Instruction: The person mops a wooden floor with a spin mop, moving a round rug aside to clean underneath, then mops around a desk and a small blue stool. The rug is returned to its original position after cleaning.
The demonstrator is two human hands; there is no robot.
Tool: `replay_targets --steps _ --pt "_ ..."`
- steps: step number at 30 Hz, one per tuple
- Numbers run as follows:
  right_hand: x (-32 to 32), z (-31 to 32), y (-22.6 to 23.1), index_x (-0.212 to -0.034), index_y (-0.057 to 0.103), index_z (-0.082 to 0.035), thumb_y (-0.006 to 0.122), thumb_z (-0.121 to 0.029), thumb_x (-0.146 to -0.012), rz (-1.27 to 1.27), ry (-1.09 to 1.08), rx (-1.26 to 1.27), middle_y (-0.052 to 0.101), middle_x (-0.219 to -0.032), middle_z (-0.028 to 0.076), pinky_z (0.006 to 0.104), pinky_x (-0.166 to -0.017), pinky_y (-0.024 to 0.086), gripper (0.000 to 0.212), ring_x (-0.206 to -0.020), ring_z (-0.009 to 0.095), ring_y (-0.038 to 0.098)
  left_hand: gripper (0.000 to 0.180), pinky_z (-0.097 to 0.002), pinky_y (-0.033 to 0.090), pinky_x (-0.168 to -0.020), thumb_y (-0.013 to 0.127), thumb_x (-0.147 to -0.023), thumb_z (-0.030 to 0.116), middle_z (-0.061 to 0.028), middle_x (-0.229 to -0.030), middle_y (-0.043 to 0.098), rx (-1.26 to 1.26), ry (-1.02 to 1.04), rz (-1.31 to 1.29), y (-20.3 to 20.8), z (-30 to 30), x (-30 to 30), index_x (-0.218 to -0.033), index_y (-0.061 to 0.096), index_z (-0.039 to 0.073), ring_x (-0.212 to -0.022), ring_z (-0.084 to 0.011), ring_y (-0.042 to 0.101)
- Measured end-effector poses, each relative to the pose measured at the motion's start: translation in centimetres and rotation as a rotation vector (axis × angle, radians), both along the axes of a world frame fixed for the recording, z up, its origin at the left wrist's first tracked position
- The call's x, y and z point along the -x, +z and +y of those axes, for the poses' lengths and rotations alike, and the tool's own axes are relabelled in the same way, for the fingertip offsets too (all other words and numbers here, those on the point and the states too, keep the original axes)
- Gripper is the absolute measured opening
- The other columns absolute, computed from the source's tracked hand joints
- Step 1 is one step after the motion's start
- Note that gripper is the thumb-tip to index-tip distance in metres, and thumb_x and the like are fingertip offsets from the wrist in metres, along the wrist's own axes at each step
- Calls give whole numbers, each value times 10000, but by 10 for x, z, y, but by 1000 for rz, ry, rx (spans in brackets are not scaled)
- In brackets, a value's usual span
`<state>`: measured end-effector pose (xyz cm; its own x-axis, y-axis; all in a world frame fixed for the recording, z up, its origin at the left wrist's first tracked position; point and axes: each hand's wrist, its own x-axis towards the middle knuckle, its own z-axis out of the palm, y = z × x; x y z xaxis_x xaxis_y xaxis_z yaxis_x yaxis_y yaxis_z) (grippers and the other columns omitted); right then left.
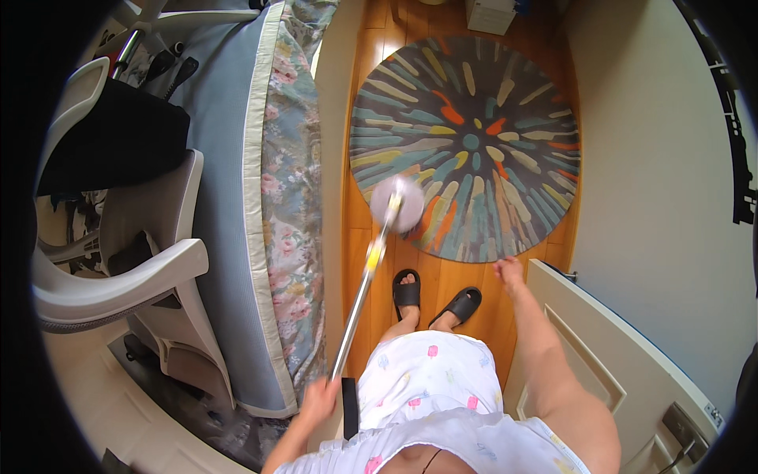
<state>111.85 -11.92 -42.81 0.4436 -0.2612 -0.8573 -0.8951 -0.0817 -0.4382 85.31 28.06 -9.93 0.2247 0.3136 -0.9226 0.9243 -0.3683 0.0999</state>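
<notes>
My left hand (319, 399) is wrapped round the silver pole of a mop (357, 310). The pole slants up and away from my hand, with yellow bands near its far end. Its round, pale pinkish head (409, 212) appears over the near left edge of the round rug (521, 103) and looks smeared by motion. Whether the head touches the rug, I cannot tell. My right hand (509, 271) is held out by the rug's near rim, close to the end of the white door. Its fingers are curled in and nothing shows in them.
A bed (225, 158) with a floral skirt runs along the left, chairs (146, 272) beside it. The open white door (588, 347) stands at my right. My feet in black slides (458, 306) are on the wood floor (367, 265). A white box (489, 16) sits beyond the rug.
</notes>
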Motion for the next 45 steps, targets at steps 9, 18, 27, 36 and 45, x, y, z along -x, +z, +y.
replay_targets --steps 9,18,27,36,45 --pt "88 46 107 -1158 476 1 510 -82 -872 57 173 -285 621 -893 82 227 -644 481 300 -760 126 609 699 -409 460 -517 381 -884 542 -128 -431 500 -68 -77 -497 -222 7 -402 -514 542 -29 -465 -288 572" --pt "112 -8 107 -1105 496 -12 490 -79 -881 78 -35 -96 623 -843 74 208 -595 479 234 -728 117 607 599 -434 472 -569 455 -857 543 -224 -759 613 -39 -71 -231 -242 21 -243 -855 583 -43 -684 -334 626" --pt "69 -24 44 -1085 489 -8 493 -41 -858 54 89 -128 585 -758 69 222 -493 454 229 -637 124 586 615 -398 435 -382 433 -892 485 -184 -534 561 -43 -179 283 -43 35 -15 -656 559 -69 -411 -267 574" --pt "27 -34 -83 -1072 491 -38 517 -51 -843 72 156 -54 578 -727 48 225 -441 440 230 -567 114 576 516 -355 438 -366 493 -888 440 -140 -525 552 -131 -80 405 -22 15 51 -773 542 -61 -389 -225 547" --pt "6 -16 -13 -836 614 -45 578 -138 -803 12 403 152 607 -634 56 284 -472 445 104 -519 129 573 497 -356 459 -397 513 -871 441 -133 -613 600 -75 15 441 -20 28 62 -851 552 -54 -450 -218 588"
